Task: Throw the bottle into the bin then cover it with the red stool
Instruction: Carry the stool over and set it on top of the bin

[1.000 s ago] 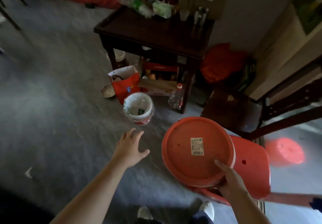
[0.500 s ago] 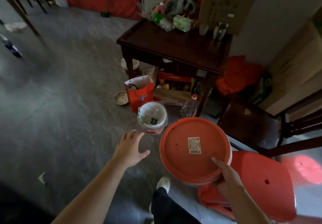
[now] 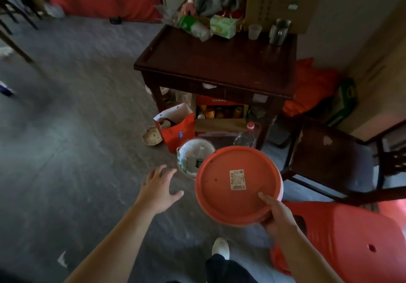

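My right hand (image 3: 277, 214) grips the near rim of a round red stool (image 3: 238, 185), held in the air with a white label facing me. Its far left edge overlaps the small white bin (image 3: 185, 164) on the floor, lined with a white bag. A bottle (image 3: 199, 161) with a dark label lies inside the bin. My left hand (image 3: 159, 189) hovers empty, fingers spread, just left of the bin and below it in the view.
A dark wooden table (image 3: 219, 62) with clutter stands behind the bin. A red paper bag (image 3: 178, 130), a bowl (image 3: 152, 136) and a clear jug (image 3: 247, 136) sit on the floor beside it. A dark chair (image 3: 334, 161) and red plastic stools (image 3: 351, 245) are at right.
I have stepped closer to the bin and table. The red stool in my right hand has moved toward the bin and now overlaps its right edge. My left hand stays open.
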`<state>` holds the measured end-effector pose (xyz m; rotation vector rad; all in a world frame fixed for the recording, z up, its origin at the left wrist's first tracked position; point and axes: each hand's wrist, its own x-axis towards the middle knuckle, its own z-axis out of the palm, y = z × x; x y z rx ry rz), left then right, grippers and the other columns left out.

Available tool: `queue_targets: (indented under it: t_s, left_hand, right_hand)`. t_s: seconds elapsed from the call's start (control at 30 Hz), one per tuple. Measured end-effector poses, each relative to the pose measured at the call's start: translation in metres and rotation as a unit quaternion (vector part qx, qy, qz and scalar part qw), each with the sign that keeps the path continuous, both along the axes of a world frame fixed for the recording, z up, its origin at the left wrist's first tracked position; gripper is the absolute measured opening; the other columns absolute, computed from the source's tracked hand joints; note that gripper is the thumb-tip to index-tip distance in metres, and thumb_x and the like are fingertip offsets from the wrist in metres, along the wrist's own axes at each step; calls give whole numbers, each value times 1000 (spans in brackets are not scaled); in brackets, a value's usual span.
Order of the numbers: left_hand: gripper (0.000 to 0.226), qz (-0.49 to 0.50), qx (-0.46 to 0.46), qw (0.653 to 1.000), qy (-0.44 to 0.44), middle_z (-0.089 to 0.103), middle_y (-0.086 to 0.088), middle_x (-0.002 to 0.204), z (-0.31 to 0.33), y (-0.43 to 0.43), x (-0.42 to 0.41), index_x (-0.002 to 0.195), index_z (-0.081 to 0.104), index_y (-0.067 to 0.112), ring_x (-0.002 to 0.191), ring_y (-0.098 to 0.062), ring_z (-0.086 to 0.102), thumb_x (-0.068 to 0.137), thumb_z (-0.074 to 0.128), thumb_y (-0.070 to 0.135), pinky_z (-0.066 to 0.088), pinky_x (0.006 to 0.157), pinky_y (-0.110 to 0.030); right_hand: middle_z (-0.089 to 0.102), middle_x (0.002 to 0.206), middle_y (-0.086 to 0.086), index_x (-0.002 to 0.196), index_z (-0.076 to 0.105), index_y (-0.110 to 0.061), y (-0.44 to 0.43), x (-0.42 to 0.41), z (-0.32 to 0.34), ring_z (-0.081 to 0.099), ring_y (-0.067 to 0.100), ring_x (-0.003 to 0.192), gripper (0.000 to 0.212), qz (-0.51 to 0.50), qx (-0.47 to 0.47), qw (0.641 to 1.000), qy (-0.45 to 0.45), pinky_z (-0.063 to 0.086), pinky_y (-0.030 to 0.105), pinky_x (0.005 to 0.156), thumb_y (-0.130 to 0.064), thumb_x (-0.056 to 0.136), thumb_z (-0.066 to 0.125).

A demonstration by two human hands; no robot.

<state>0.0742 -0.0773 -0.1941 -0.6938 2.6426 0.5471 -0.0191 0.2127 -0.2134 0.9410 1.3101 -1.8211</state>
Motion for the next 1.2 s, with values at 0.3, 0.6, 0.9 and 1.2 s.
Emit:
queue_targets:
  t_s: [0.3,0.6,0.9,1.2]
  left_hand:
    - [78,-48,-13,999,-15,14,-2,157,-7,-73,-36,146,26,29,145,-27,15,80,57,58,27,114,-47]
    - [77,-144,-8,990,1,14,-2,157,-6,-176,-70,146,25,30,145,-27,14,81,56,58,27,114,-49]
    - [74,-203,-4,979,1,15,-2,156,-11,-249,-99,144,28,31,144,-26,16,80,57,56,27,114,-49]
    - [75,-205,5,979,-22,16,-1,156,-30,-258,-138,144,29,32,144,-26,17,79,58,57,28,113,-48]
  right_hand:
    - [65,116,23,105,55,-11,-75,-26,9,61,43,109,32,-1,10,1000,23,47,62,98,0,78,70]
    - [66,104,24,107,57,-4,-169,-6,10,62,42,96,29,-101,59,993,29,49,59,94,0,81,67]
    - [62,109,19,118,49,-11,-239,6,12,60,40,99,40,-154,47,986,46,51,57,89,-2,82,65]
    - [65,110,20,115,52,-9,-243,-24,-6,62,40,100,35,-168,36,985,28,53,52,75,0,84,64]
